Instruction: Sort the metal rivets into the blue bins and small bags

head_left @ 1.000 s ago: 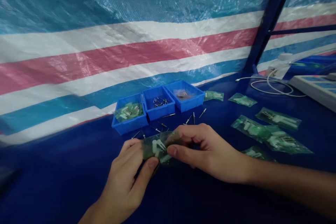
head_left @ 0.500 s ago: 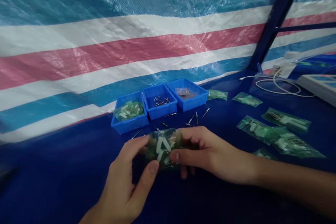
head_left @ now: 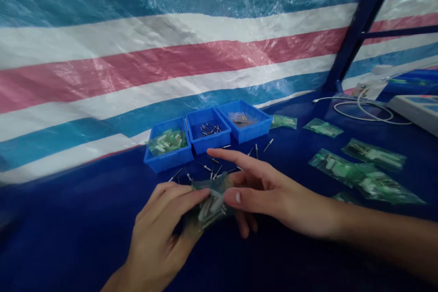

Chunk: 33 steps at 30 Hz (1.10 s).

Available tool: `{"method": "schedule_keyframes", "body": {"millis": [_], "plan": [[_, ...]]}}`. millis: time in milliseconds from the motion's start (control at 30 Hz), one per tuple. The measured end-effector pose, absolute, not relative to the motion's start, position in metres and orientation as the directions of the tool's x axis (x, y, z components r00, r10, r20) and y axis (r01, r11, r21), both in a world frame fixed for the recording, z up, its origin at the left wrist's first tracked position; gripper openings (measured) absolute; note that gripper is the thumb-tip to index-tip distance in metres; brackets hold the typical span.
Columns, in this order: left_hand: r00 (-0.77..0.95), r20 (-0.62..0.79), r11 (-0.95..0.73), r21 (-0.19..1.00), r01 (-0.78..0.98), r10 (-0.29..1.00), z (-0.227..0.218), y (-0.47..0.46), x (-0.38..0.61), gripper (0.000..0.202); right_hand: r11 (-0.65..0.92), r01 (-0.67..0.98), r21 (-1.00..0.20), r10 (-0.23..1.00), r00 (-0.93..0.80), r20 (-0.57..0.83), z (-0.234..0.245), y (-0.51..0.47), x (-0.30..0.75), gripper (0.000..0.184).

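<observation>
On near side of the middle blue rectangular plastic bin [head_left: 215, 143]: small green-tinted clear plastic bag [head_left: 209, 212] at both hands

Bag's tilted, well this side of mid bin, w/ stubby white plugs [head_left: 214, 203] & what look like thin metal pcs inside; can't tell if its underside touches the dark blue tabletop [head_left: 102, 219]. Left hand [head_left: 160, 219] has it pinched: index on top, thumb prob. tucked under. Right hand [head_left: 268, 187]: thumb on bag's R edge, index stretched out free toward mid bin; can't tell if fingers behind close on the film.

Loose silver pin-like metal rivets [head_left: 268, 144] lie b/w mid bin & hands, and to its R. Just L of mid bin: left blue plastic bin [head_left: 169, 163] w/ green bags. Just R: right blue plastic bin [head_left: 255, 133]. Farther R of mid bin, flat filled green bags [head_left: 374, 154] lie on tabletop.

Handling, my judgement: film's prob. slippery & contents may slide, so L pinch should sit nr an edge, firm, not crushing. Best bring R index back to meet thumb before L eases off. Hold bag low & near level: can't tell if mouth's sealed, & an open one could spill among the rivets. Flatten pcs w/ light thumb pressure; metal ends could poke thru if squeezed hard.
</observation>
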<state>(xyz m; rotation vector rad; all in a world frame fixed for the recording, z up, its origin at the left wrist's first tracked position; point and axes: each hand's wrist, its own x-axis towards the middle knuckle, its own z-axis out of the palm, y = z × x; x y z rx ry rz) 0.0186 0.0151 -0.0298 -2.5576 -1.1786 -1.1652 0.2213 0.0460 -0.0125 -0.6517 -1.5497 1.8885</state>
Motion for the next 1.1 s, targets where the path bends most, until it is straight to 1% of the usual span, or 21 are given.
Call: {"method": "schedule_keyframes", "body": {"millis": [67,100,133,200,267,333,367,433,467,500,600,633,700,767,833,933,1000,1100], "plan": [[0.406,0.678,-0.693,0.212,0.689,0.612,-0.024,0.015,0.022,0.010,-0.034,-0.106,-0.994,0.703,-0.709,0.052,-0.012,0.044,0.221,0.039],[0.413,0.678,-0.696,0.206,0.688,0.609,-0.021,0.015,0.024,0.010,0.025,-0.071,-0.997,0.699,-0.712,0.068,-0.012,0.044,0.221,0.032],[0.425,0.677,-0.704,0.197,0.683,0.601,-0.019,0.015,0.025,0.014,0.081,-0.028,-0.996,0.704,-0.706,0.077,-0.012,0.043,0.221,0.027],[0.448,0.676,-0.725,0.189,0.662,0.585,-0.017,0.014,0.028,0.023,0.177,0.059,-0.982,0.739,-0.667,0.093,-0.011,0.042,0.221,0.022],[0.426,0.676,-0.719,0.223,0.659,0.601,-0.019,0.013,0.027,0.022,0.198,0.086,-0.976,0.771,-0.629,0.101,-0.010,0.041,0.222,0.025],[0.337,0.689,-0.662,0.276,0.697,0.642,-0.025,0.012,0.025,0.013,0.140,0.043,-0.989,0.789,-0.608,0.086,-0.009,0.042,0.223,0.029],[0.284,0.700,-0.630,0.298,0.717,0.655,-0.028,0.011,0.024,0.018,0.098,0.012,-0.995,0.796,-0.601,0.072,-0.009,0.043,0.223,0.031],[0.221,0.728,-0.601,0.313,0.735,0.649,-0.033,0.011,0.023,0.037,0.023,-0.043,-0.999,0.814,-0.579,0.043,-0.009,0.045,0.223,0.034],[0.229,0.736,-0.610,0.300,0.734,0.637,-0.033,0.011,0.023,0.042,-0.009,-0.066,-0.998,0.822,-0.569,0.030,-0.010,0.046,0.223,0.035],[0.264,0.737,-0.629,0.270,0.729,0.622,-0.032,0.011,0.024,0.043,-0.045,-0.086,-0.995,0.823,-0.567,0.012,-0.012,0.046,0.223,0.036],[0.409,0.718,-0.687,0.130,0.715,0.562,-0.025,0.011,0.027,0.030,-0.171,-0.120,-0.978,0.788,-0.612,-0.063,-0.015,0.046,0.222,0.036],[0.436,0.716,-0.699,0.101,0.708,0.546,-0.022,0.011,0.028,0.026,-0.202,-0.115,-0.973,0.769,-0.634,-0.085,-0.016,0.046,0.221,0.035],[0.447,0.726,-0.719,0.095,0.689,0.523,-0.018,0.011,0.028,0.020,-0.218,-0.079,-0.973,0.744,-0.659,-0.113,-0.018,0.045,0.220,0.033],[0.426,0.738,-0.729,0.128,0.672,0.523,-0.018,0.011,0.026,0.015,-0.157,-0.018,-0.987,0.746,-0.658,-0.107,-0.019,0.044,0.218,0.034],[0.394,0.747,-0.724,0.167,0.670,0.536,-0.021,0.012,0.024,0.013,-0.056,0.049,-0.997,0.774,-0.629,-0.075,-0.020,0.044,0.217,0.039],[0.311,0.738,-0.667,0.246,0.703,0.600,-0.026,0.012,0.021,0.011,0.054,0.126,-0.991,0.823,-0.568,-0.027,-0.021,0.044,0.217,0.043],[0.258,0.721,-0.617,0.288,0.732,0.643,-0.025,0.012,0.022,0.008,0.090,0.131,-0.987,0.829,-0.559,0.001,-0.020,0.044,0.218,0.045],[0.239,0.709,-0.576,0.281,0.768,0.664,-0.019,0.012,0.026,0.019,0.173,0.062,-0.983,0.787,-0.609,0.100,-0.019,0.043,0.219,0.050]]}}
